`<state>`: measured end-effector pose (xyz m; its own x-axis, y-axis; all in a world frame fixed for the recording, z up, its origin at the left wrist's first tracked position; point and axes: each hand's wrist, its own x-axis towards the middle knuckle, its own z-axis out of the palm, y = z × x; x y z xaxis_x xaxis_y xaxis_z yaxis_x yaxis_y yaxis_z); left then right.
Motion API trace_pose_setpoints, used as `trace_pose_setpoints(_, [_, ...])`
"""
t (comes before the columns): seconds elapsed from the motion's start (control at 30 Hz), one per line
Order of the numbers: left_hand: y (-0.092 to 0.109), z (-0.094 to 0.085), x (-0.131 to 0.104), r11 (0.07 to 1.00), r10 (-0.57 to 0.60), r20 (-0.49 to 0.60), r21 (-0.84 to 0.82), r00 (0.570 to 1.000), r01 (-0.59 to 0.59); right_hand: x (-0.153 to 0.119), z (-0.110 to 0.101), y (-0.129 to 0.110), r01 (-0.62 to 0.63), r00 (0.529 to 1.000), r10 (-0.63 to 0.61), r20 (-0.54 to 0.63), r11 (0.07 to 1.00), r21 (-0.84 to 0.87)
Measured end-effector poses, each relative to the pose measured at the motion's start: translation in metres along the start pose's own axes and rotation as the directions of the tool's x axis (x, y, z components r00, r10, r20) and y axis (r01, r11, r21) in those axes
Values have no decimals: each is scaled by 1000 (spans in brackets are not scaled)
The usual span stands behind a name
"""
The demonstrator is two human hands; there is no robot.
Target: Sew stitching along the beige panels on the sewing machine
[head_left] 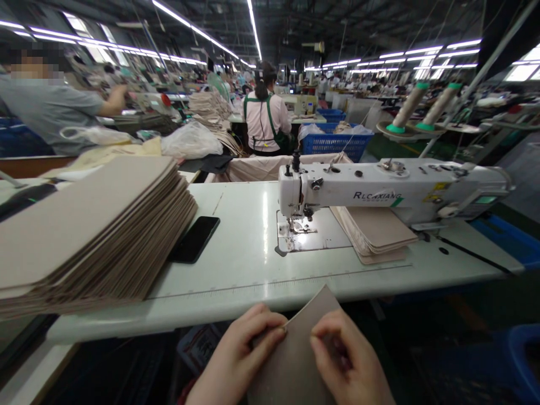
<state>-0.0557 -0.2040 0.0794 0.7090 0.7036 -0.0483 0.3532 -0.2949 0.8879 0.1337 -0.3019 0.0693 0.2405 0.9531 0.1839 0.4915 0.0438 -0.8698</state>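
A beige fabric panel (295, 360) is held up in front of the table's near edge, one pointed corner uppermost. My left hand (240, 349) pinches its left edge between thumb and forefinger. Over the panel's right part, my right hand (348, 351) is closed, with thumb and forefinger pressed together near the panel's face. What lies between those fingertips is too small to make out. Beyond both hands stands a white sewing machine (358, 188), its presser foot (298, 226) above the metal plate. A smaller stack of beige panels (375, 233) lies under the machine's arm.
A tall stack of beige panels (93, 225) fills the table's left side, with a black phone (196, 239) beside it. Thread cones (407, 107) stand at right. Behind the table are a blue basket (333, 145) and a seated co-worker (264, 121); another person (50, 107) is at left.
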Motion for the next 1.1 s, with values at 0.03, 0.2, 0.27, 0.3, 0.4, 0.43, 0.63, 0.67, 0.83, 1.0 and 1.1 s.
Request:
trace_pose_setpoints(0.03, [0, -8, 3, 998, -30, 28, -46, 999, 31, 6, -7, 0, -103, 992, 105, -66, 994, 25])
trace_pose_setpoints(0.2, [-5, -35, 12, 977, -101, 139, -174, 985, 125, 29, -33, 9, -388, 921, 386, 45, 907, 162])
trace_pose_setpoints(0.27, [-6, -38, 13, 973, -114, 159, -181, 981, 142, 31, -34, 11, -401, 916, 387, 105, 895, 194])
trace_pose_setpoints(0.3, [-7, -37, 13, 973, -121, 162, -178, 979, 150, 31, -34, 11, -400, 916, 385, 109, 895, 198])
trace_pose_setpoints(0.4, [-7, -36, 13, 971, -134, 163, -176, 977, 163, 30, -34, 10, -390, 921, 378, 96, 902, 187])
trace_pose_setpoints(0.43, [-7, -35, 14, 969, -139, 168, -181, 976, 169, 29, -34, 10, -385, 923, 373, 98, 905, 179])
trace_pose_setpoints(0.63, [-5, -29, 17, 928, -236, 287, -218, 928, 304, 24, -39, 17, -174, 985, 174, -11, 976, -132])
trace_pose_setpoints(0.67, [-5, -28, 18, 927, -244, 303, -207, 921, 314, 22, -38, 17, -113, 993, 117, 8, 970, -217])
trace_pose_setpoints(0.83, [0, -19, 21, 938, -202, 315, -208, 927, 275, 6, -19, 11, 199, 952, -81, 297, 898, -393])
trace_pose_setpoints(1.0, [3, -15, 23, 932, -154, 318, -268, 935, 245, 1, 1, 14, 269, 937, -139, 322, 874, -404])
trace_pose_setpoints(1.1, [3, -16, 21, 943, -160, 303, -235, 940, 236, 0, 5, 17, 284, 937, -168, 306, 879, -384])
